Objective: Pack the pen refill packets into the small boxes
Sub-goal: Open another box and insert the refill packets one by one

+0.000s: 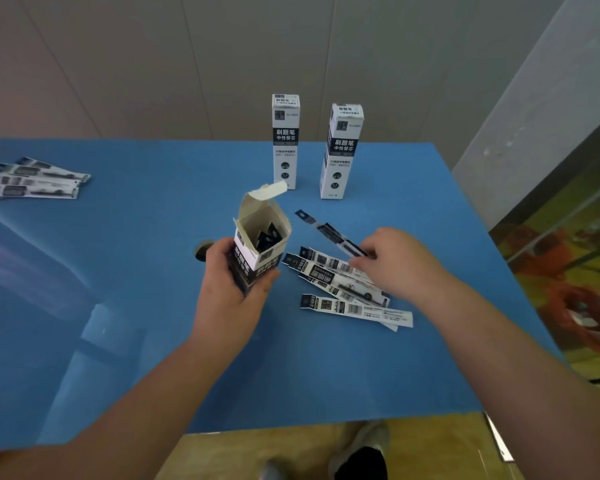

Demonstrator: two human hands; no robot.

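Observation:
My left hand [232, 289] grips an open black-and-white box [257, 247] above the blue table [136, 271]. The box's top flap stands up, and dark packet ends show inside it. My right hand [392, 261] pinches one long refill packet [329, 233], which slants up to the left. Under and beside that hand lies a loose pile of refill packets [347, 292] on the table. Two closed boxes [285, 140] [342, 150] stand upright at the back.
Several more refill packets [28, 180] lie fanned out at the table's far left edge. A round hole [201, 251] in the tabletop sits just left of my left hand. Walls rise behind and to the right. A shoe [357, 452] shows on the floor below the table's near edge.

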